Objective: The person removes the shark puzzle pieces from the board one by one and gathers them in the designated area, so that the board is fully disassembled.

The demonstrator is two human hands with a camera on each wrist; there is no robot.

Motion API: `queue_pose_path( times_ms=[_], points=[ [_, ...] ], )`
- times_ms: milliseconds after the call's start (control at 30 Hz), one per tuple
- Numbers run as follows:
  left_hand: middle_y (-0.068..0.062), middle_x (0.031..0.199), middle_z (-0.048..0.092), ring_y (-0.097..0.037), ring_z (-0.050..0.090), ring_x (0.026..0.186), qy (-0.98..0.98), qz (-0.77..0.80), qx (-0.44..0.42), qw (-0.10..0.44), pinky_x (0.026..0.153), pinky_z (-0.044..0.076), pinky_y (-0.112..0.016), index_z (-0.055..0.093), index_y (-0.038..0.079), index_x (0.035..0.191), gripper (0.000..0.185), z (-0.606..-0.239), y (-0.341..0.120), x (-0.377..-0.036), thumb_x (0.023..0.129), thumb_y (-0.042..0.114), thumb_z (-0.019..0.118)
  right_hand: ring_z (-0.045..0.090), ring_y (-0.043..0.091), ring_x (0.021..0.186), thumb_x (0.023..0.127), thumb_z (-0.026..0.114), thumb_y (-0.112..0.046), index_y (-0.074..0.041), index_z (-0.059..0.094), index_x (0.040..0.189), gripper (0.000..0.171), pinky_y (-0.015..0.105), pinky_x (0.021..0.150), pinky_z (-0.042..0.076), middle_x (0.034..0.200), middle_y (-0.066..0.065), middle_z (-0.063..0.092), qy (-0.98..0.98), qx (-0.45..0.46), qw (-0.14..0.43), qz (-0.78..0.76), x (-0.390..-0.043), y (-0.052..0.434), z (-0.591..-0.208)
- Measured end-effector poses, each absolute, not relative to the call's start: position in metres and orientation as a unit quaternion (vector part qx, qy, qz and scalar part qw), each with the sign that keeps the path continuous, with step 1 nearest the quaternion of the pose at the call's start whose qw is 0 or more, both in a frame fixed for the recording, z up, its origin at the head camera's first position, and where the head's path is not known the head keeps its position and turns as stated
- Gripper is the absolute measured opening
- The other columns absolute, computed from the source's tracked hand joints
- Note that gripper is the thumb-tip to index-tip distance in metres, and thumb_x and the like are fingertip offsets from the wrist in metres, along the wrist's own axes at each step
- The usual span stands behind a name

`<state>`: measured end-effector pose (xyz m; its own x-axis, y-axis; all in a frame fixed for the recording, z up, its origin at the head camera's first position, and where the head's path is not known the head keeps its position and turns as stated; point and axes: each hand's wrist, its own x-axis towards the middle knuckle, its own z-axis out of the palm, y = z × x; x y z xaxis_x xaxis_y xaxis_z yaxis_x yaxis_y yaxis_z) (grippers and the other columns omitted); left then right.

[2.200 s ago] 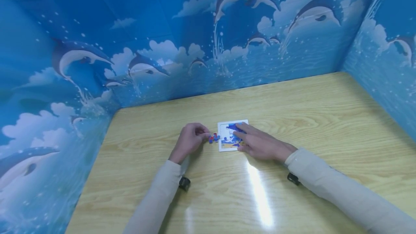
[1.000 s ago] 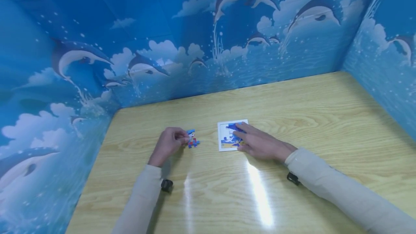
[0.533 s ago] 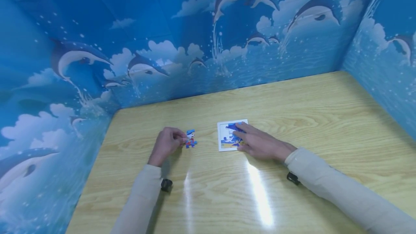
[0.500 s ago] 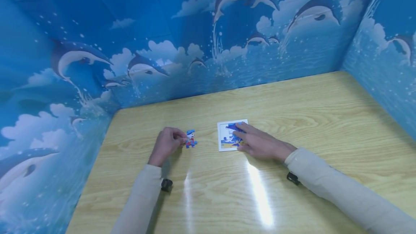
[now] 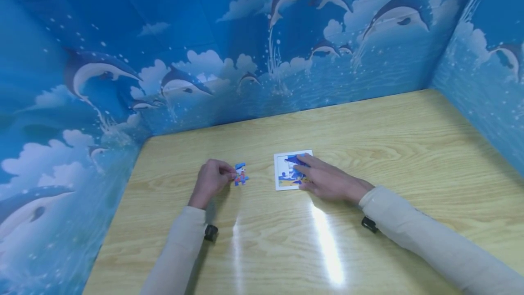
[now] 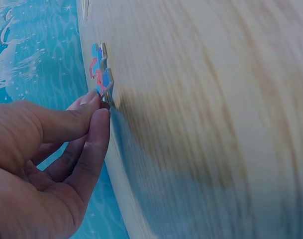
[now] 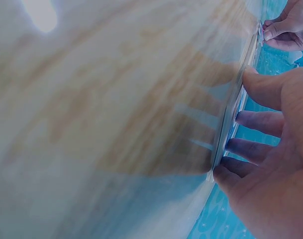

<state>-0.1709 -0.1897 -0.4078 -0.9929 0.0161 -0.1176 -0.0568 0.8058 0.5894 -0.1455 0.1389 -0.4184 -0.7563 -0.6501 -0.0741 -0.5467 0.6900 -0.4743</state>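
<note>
My left hand [image 5: 210, 179] pinches the edge of some jigsaw pieces [image 5: 240, 175] in blue, red and white, left of the puzzle board. In the left wrist view, thumb and fingertips meet at the near end of the pieces [image 6: 102, 72], close to the tabletop. A square jigsaw puzzle board with a white rim [image 5: 277, 185] lies flat at the table's middle. Its left part shows a pale bare area. Across its right side rests my right hand [image 5: 327, 179], fingers extended and spread, covering part of the blue and yellow picture.
The wood-grain table [image 5: 385, 149] carries bright light reflections in front of the board. Blue dolphin-print walls [image 5: 245, 85] close it off at the back and both sides. A small black device [image 5: 210, 233] sits at each wrist.
My left hand has drawn the jigsaw pieces leftward, away from the board's edge. Their angle has since turned slightly in the fingers. The right hand has stayed on the board.
</note>
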Motion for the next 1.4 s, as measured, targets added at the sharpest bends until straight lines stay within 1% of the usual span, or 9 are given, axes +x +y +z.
queue_pose_path(
  times_ms=[233, 333, 533, 700, 833, 933, 1067, 1200, 1400],
  points=[
    [-0.004, 0.088, 0.076, -0.018, 0.066, 0.079, 0.951, 0.305, -0.003, 0.059, 0.075, 0.054, -0.037, 0.079, 0.008, 0.091, 0.004, -0.406, -0.188, -0.171, 0.087, 0.008, 0.079, 0.016, 0.041, 0.151, 0.103, 0.061, -0.028, 0.003, 0.039, 0.151, 0.061, 0.053, 0.120, 0.020, 0.163, 0.026, 0.018, 0.911, -0.328, 0.120, -0.218, -0.146, 0.139, -0.419],
    [-0.004, 0.089, 0.076, -0.019, 0.067, 0.081, 0.952, 0.299, -0.003, 0.063, 0.077, 0.055, -0.039, 0.079, 0.008, 0.092, 0.005, -0.406, -0.187, -0.171, 0.087, 0.008, 0.079, 0.016, 0.041, 0.151, 0.103, 0.061, -0.028, 0.003, 0.039, 0.151, 0.061, 0.052, 0.120, 0.020, 0.164, 0.026, 0.018, 0.911, -0.326, 0.123, -0.218, -0.146, 0.139, -0.419],
    [-0.003, 0.089, 0.076, -0.019, 0.067, 0.084, 0.953, 0.297, -0.004, 0.066, 0.077, 0.054, -0.039, 0.080, 0.010, 0.091, 0.003, -0.406, -0.189, -0.170, 0.089, 0.010, 0.078, 0.017, 0.042, 0.151, 0.103, 0.061, -0.028, 0.004, 0.039, 0.150, 0.061, 0.053, 0.120, 0.020, 0.163, 0.027, 0.019, 0.910, -0.333, 0.117, -0.219, -0.147, 0.140, -0.421],
    [-0.002, 0.091, 0.076, -0.020, 0.067, 0.089, 0.951, 0.304, -0.002, 0.059, 0.080, 0.055, -0.041, 0.080, 0.011, 0.092, 0.004, -0.406, -0.187, -0.169, 0.088, 0.011, 0.079, 0.017, 0.042, 0.151, 0.103, 0.061, -0.027, 0.005, 0.039, 0.150, 0.062, 0.053, 0.120, 0.020, 0.162, 0.027, 0.019, 0.908, -0.339, 0.113, -0.219, -0.147, 0.140, -0.422],
    [-0.003, 0.089, 0.076, -0.018, 0.069, 0.085, 0.948, 0.315, 0.016, 0.049, 0.080, 0.056, -0.040, 0.080, 0.009, 0.093, 0.005, -0.403, -0.179, -0.167, 0.089, 0.011, 0.079, 0.018, 0.042, 0.151, 0.102, 0.061, -0.027, 0.005, 0.040, 0.150, 0.061, 0.053, 0.120, 0.021, 0.162, 0.028, 0.020, 0.909, -0.340, 0.111, -0.216, -0.147, 0.141, -0.421],
    [-0.003, 0.087, 0.076, -0.016, 0.070, 0.078, 0.943, 0.327, 0.028, 0.050, 0.074, 0.058, -0.036, 0.079, 0.006, 0.096, 0.007, -0.399, -0.169, -0.166, 0.091, 0.010, 0.077, 0.018, 0.043, 0.150, 0.102, 0.061, -0.027, 0.006, 0.040, 0.149, 0.061, 0.053, 0.120, 0.021, 0.162, 0.028, 0.020, 0.909, -0.340, 0.110, -0.214, -0.147, 0.140, -0.421],
    [-0.002, 0.089, 0.075, -0.014, 0.069, 0.078, 0.949, 0.308, 0.028, 0.058, 0.072, 0.057, -0.032, 0.079, 0.009, 0.097, 0.007, -0.397, -0.152, -0.166, 0.091, 0.010, 0.077, 0.018, 0.043, 0.150, 0.102, 0.062, -0.027, 0.005, 0.041, 0.149, 0.061, 0.053, 0.120, 0.020, 0.162, 0.028, 0.021, 0.910, -0.339, 0.111, -0.213, -0.147, 0.139, -0.420],
    [-0.001, 0.093, 0.076, -0.016, 0.067, 0.085, 0.956, 0.285, 0.035, 0.067, 0.078, 0.056, -0.034, 0.080, 0.013, 0.095, 0.006, -0.397, -0.135, -0.168, 0.089, 0.012, 0.079, 0.019, 0.043, 0.150, 0.102, 0.062, -0.027, 0.005, 0.041, 0.149, 0.061, 0.053, 0.120, 0.020, 0.162, 0.028, 0.021, 0.910, -0.336, 0.113, -0.214, -0.147, 0.139, -0.420],
    [-0.002, 0.095, 0.076, -0.018, 0.069, 0.091, 0.950, 0.293, 0.069, 0.086, 0.085, 0.056, -0.037, 0.080, 0.013, 0.094, 0.007, -0.401, -0.117, -0.166, 0.087, 0.012, 0.080, 0.018, 0.042, 0.151, 0.101, 0.063, -0.027, 0.004, 0.041, 0.149, 0.061, 0.053, 0.120, 0.019, 0.163, 0.027, 0.020, 0.912, -0.327, 0.115, -0.218, -0.147, 0.139, -0.420]
  ],
)
